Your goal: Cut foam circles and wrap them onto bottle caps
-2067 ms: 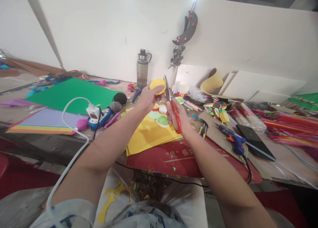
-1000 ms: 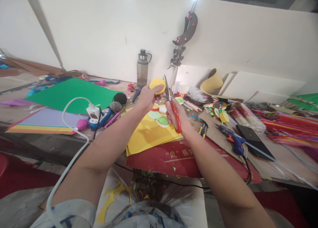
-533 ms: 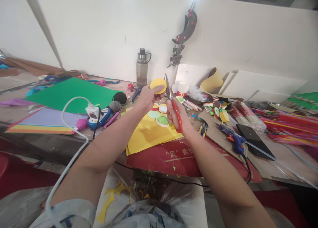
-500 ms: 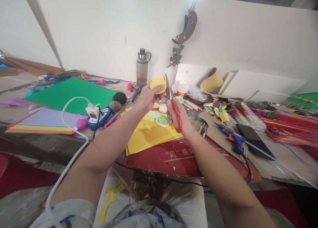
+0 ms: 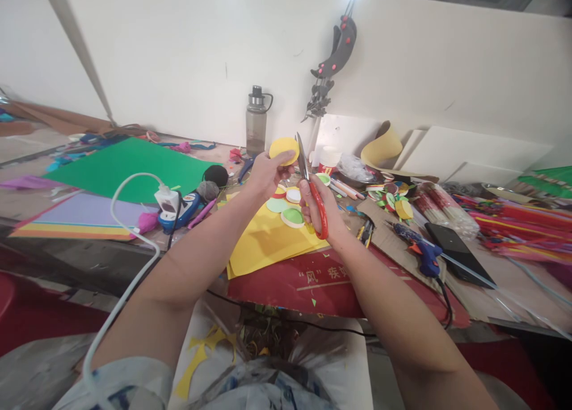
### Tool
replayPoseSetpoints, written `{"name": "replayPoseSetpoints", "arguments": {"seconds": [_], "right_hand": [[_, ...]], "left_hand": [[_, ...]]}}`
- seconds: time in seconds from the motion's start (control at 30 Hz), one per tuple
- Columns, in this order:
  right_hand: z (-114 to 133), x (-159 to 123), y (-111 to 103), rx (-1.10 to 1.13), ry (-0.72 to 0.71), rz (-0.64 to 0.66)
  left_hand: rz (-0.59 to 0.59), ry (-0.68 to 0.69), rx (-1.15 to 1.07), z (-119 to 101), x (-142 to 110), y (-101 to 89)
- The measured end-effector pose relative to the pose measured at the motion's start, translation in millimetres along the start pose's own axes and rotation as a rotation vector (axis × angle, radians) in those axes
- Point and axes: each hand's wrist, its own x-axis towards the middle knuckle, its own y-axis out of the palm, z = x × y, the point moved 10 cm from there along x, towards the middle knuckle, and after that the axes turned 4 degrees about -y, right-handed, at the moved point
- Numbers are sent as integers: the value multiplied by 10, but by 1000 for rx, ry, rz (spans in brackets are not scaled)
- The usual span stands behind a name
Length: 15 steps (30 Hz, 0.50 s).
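In the head view, the person's left hand [image 5: 267,174] pinches a yellow disc [image 5: 285,151] by its lower edge, thumb across the front, holding it up above the table [image 5: 518,279]. The right hand [image 5: 322,206] is wrapped around the red handles of a pair of scissors [image 5: 314,188], whose blades point upward and stand only slightly parted, right beside the disc's right edge; I can't tell whether metal meets it. Below the hands, yellow sheets [image 5: 263,246] lie on a red board [image 5: 268,294], with a pale green disc [image 5: 277,205] and a white-rimmed green disc [image 5: 292,217] on top. Behind the left hand a grey bottle [image 5: 256,124] stands upright near the wall, and a paper cup [image 5: 329,158] sits beyond the scissors. Over on the right, a blue glue gun [image 5: 426,258] lies next to a black phone [image 5: 458,255].
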Motion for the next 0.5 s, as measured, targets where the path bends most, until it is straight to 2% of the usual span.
{"name": "replayPoseSetpoints", "arguments": {"seconds": [0.23,0.5], "right_hand": [[-16,-1,-7,-11,9,-6],[18,-13,6,-25,-3,-3]], "left_hand": [[-34,-6,-12,-16,-18,-15],[-20,1,-62,-26,-7,-22]]}}
